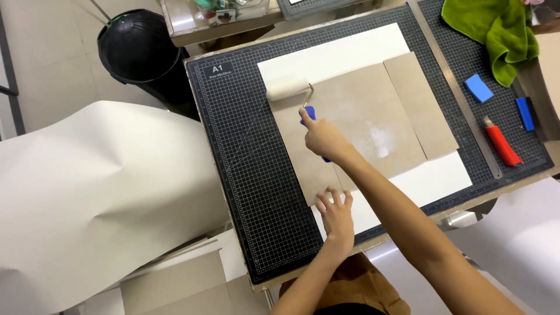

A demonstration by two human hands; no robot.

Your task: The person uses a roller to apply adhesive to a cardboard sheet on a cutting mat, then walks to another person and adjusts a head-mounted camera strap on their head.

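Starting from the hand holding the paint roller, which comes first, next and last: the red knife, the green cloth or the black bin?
From the right hand in the head view:
1. Red utility knife, off to its right by the metal ruler.
2. Green cloth, at the far right corner.
3. Black bin, far left, off the cutting mat; close to the cloth's distance, so hard to rank.

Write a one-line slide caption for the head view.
Right hand runs a white roller over brown board while left hand presses its near edge.

We see an evenly bright, soft indoor light from above that throws only faint shadows, a pale sheen on the grey board (373, 119), slight softness on the moving hands, and mild wide-angle bending at the edges.
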